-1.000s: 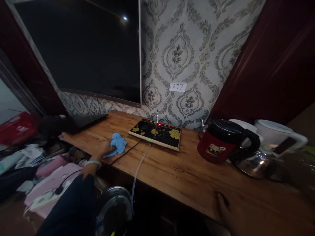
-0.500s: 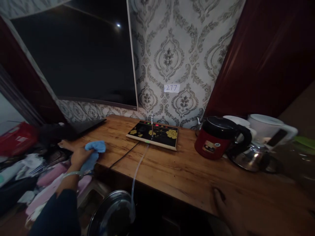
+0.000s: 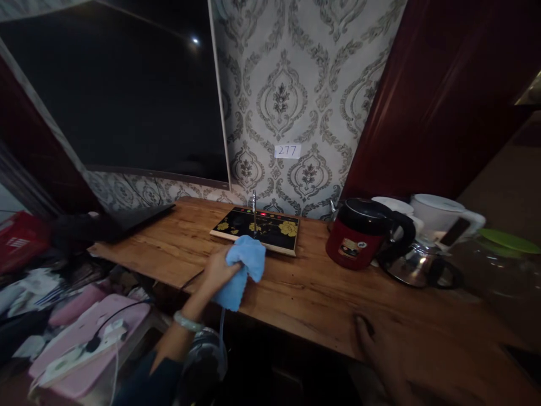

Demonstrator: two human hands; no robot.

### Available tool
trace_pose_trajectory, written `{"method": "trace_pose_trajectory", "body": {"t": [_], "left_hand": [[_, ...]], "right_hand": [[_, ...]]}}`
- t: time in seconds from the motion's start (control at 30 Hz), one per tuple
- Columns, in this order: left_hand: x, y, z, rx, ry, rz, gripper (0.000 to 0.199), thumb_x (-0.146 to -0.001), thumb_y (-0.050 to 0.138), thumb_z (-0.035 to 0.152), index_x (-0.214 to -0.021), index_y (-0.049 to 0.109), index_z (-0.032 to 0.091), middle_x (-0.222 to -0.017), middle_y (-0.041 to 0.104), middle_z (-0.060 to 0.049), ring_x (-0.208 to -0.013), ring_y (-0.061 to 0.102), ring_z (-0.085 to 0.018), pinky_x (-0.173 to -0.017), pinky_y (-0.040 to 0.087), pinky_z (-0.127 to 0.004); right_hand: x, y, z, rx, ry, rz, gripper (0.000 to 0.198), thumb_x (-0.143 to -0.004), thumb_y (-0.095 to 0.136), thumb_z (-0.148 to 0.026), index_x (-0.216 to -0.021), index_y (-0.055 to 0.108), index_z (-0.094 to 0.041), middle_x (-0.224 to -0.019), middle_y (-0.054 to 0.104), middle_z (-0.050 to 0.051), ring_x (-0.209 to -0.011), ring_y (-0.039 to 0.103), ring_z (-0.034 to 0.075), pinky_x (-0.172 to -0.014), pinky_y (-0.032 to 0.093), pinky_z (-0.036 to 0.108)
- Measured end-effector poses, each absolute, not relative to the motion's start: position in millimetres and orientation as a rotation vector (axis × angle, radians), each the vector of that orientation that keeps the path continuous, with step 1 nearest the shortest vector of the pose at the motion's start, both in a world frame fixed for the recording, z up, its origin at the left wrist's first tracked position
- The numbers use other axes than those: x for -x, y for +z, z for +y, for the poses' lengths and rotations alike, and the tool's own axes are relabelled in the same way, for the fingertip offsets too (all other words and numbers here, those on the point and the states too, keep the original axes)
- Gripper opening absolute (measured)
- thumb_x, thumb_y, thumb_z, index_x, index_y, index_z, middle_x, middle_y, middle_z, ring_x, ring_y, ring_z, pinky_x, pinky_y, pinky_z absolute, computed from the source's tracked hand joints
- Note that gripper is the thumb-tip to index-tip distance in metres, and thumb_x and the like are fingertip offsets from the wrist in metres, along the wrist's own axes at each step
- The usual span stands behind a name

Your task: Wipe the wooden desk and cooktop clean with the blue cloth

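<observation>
at the far left a red crate [image 3: 19, 242] sits among a heap of clothes, and below it a white power strip [image 3: 80, 352] lies on a pink board [image 3: 91, 316]; whatever is printed on the crate is too blurred to read. a dark laptop-like slab [image 3: 139, 216] rests on the left end of the wooden table [image 3: 321, 299], under a big black screen [image 3: 118, 101] on the wall. the left hand [image 3: 217, 270], a pale bangle at its wrist, is closed around a blue cloth [image 3: 243, 269], which it holds bunched at the table's front edge, just in front of the black tea tray [image 3: 257, 228] with gold flowers. the cloth hangs partly over the edge. the tray shows small red lights along its back rim and a thin metal spout standing up from it. on the patterned wallpaper above, a small white paper label [image 3: 287, 150] reads "277". right of the tray stands a red kettle [image 3: 359, 239] with a black lid and a small label too small to read, then a steel kettle [image 3: 416, 268] and a white kettle [image 3: 443, 217]. the right hand [image 3: 389, 355] lies flat and open on the table near the front edge, holding nothing. at the far right is a green lid [image 3: 509, 239].
</observation>
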State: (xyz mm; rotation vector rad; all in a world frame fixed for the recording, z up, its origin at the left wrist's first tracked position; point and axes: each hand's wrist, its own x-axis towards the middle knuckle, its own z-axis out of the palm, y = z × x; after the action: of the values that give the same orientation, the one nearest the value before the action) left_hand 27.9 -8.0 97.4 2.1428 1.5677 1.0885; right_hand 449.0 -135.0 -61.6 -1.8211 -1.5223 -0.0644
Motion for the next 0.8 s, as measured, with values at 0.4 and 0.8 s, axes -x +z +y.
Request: {"method": "trace_pose_trajectory", "body": {"t": [0.4, 0.8], "left_hand": [[-99, 56, -67, -2.335, 0.436, 1.646, 0.043, -0.065, 0.064, 0.019, -0.109, 0.069, 0.017, -0.116, 0.068, -0.013, -0.118, 0.056, -0.032, -0.104, 0.042, -0.044], [38, 128, -37, -1.841, 1.355, 1.823, 0.041, -0.067, 0.062, 0.046, -0.097, 0.068, 0.017, -0.090, 0.074, -0.007, -0.090, 0.068, -0.027, -0.075, 0.058, -0.035]], "right_hand": [[-449, -60, -136, 1.817, -0.102, -1.531, 0.048, -0.089, 0.037, -0.050, -0.091, 0.073, -0.018, -0.093, 0.076, 0.011, -0.090, 0.070, 0.028, -0.087, 0.052, 0.040], [-447, -59, -136, 1.821, -0.150, -1.550, 0.048, -0.090, 0.036, -0.050, -0.090, 0.073, -0.020, -0.090, 0.076, 0.010, -0.088, 0.069, 0.028, -0.087, 0.051, 0.039]]}}
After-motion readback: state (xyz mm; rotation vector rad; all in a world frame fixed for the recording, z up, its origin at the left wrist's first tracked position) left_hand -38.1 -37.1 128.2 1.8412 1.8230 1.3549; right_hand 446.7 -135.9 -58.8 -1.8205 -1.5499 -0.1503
